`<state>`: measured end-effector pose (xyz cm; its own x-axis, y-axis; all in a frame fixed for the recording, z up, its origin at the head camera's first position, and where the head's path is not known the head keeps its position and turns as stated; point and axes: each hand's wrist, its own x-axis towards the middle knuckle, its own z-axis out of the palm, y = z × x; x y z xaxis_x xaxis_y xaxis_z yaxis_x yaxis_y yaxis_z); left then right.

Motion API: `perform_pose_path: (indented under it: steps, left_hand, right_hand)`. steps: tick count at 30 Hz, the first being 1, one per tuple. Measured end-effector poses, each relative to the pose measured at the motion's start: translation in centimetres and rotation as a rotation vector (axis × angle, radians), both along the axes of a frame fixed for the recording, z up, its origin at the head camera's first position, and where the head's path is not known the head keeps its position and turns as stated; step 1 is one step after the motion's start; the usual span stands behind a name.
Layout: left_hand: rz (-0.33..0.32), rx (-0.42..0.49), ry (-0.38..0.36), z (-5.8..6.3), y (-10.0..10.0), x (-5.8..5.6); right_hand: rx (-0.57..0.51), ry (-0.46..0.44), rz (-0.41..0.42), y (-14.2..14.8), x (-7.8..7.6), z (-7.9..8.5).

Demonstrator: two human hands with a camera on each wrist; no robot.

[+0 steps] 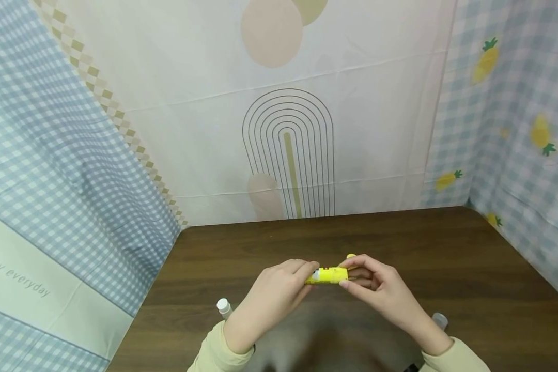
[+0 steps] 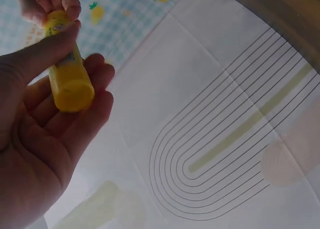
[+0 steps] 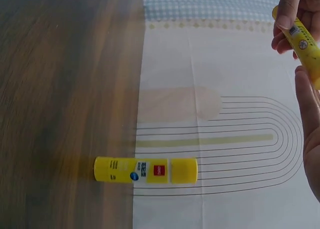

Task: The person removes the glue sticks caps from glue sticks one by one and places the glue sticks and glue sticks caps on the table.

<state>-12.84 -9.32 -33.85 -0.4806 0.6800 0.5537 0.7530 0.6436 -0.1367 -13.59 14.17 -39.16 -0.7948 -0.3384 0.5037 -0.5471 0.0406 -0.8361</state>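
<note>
A yellow glue stick (image 1: pixel 327 275) is held roughly level above the table between both hands. My left hand (image 1: pixel 279 289) grips one end, its thumb across the barrel and its fingers beneath, as the left wrist view shows on the glue stick (image 2: pixel 70 74). At the other end, my right hand (image 1: pixel 381 284) pinches the stick between thumb and index finger. A second yellow glue stick (image 3: pixel 145 170) stands upright on the table beyond the right hand; only its top shows in the head view.
The dark wooden table (image 1: pixel 242 243) meets a patterned cloth backdrop (image 1: pixel 204 155) at its far edge. A white-capped bottle (image 1: pixel 223 306) stands by the left forearm, partly hidden. Beside the right forearm is a translucent greyish item (image 1: pixel 439 320), partly covered by the arm.
</note>
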Motion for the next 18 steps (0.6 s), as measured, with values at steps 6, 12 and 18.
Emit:
perform_pose_path:
  steps: [6,12,18]
  left_hand:
    - [0.056,-0.025,0.022,-0.63,0.39,-0.1]
    - [0.077,-0.072,0.024,-0.97,0.71,0.01]
    - [0.052,-0.083,0.017,-0.93,0.75,0.08]
  right_hand:
    - [0.111,0.048,-0.046,-0.06,-0.26,0.07]
    - [0.205,0.19,-0.055,-0.04,-0.57,0.36]
    - [0.216,0.286,-0.038,0.13,-0.56,0.31]
